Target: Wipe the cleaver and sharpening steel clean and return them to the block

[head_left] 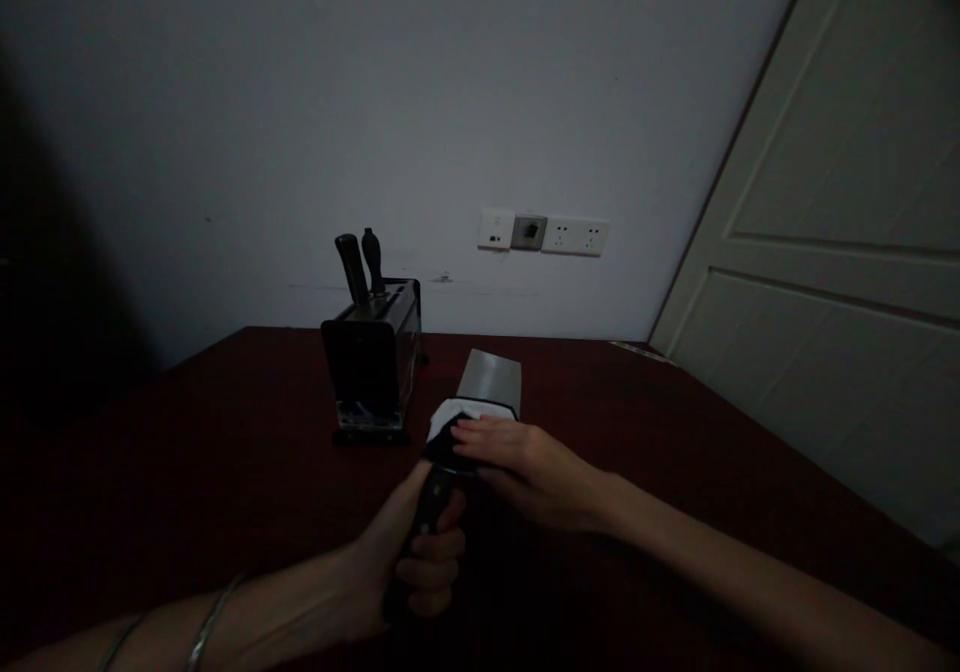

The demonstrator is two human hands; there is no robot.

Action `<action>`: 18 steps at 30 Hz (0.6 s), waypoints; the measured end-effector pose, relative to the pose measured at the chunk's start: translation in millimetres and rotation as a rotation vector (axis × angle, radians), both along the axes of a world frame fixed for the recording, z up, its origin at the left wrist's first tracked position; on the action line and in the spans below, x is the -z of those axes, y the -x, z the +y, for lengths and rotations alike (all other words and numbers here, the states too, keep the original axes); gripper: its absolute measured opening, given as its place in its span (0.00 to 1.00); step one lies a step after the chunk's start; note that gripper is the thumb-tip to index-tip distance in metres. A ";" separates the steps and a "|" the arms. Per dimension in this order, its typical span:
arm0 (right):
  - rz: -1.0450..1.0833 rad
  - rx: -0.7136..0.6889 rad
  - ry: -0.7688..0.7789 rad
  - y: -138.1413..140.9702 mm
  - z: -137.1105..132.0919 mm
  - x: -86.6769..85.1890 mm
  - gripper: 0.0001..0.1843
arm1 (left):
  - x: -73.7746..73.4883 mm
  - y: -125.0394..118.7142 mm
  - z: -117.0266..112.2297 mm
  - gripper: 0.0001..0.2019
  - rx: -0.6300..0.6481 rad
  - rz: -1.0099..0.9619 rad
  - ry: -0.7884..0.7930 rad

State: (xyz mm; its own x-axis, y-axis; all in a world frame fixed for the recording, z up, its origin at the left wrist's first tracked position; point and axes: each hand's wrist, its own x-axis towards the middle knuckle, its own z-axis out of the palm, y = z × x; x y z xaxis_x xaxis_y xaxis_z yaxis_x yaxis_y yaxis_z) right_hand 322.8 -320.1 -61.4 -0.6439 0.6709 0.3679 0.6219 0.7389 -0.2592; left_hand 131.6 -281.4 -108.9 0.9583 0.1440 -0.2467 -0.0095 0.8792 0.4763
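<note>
A cleaver [491,376] with a broad grey blade and a dark riveted handle is held out over the table, blade pointing away from me. My left hand [431,552] is wrapped around its handle. Across the lower part of the blade lies a black and white cloth [455,413]. My right hand [506,457] presses this cloth against the blade, fingers together and pointing left; its thumb is partly hidden beneath. To the left of the blade stands a knife block [364,372], with two black-handled tools upright in its top slots.
The dark red table [600,422] reaches back to a pale wall [375,102]. Sockets and a switch [544,233] are set in the wall above the table. A white panelled door [832,222] rises along the right side. The light is dim.
</note>
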 end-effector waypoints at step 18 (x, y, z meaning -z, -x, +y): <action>0.162 0.230 -0.043 -54.1 33.8 0.2 0.19 | -3.8 0.7 5.1 0.35 0.001 -0.066 -0.022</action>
